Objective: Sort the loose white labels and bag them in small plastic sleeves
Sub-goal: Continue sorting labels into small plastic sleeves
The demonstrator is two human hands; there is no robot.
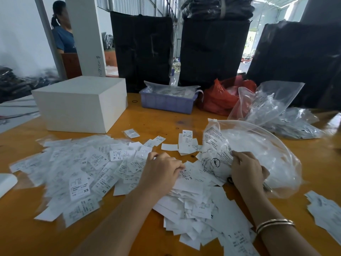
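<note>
Hundreds of loose white labels [96,167] are lying spread over the near half of the orange bench [147,124], reaching from close to the left edge across to the middle and running down past the bottom of the view between the two forearms. The left hand [162,172] is resting palm down on the heap, its grip curled with fingertips pressing and pinching at labels beneath them. The right hand [247,172] is gripping the crumpled neck of a large clear plastic bag [258,150], which is lying on the bench to the right of the heap and bulging away toward the right edge. A gold bangle [275,225] is sitting on the right wrist.

Bare bench is showing in a band between the heap and the far objects: a white box [81,104] standing at far left, a purple tray [168,101] of small plastic sleeves at far centre, a red bag [221,98] beside it, and more clear bags [276,111] piled at far right. A smaller cluster of labels [324,209] is lying at the right edge. Tall black bundles [212,50] are standing behind the bench, closing off its far side.
</note>
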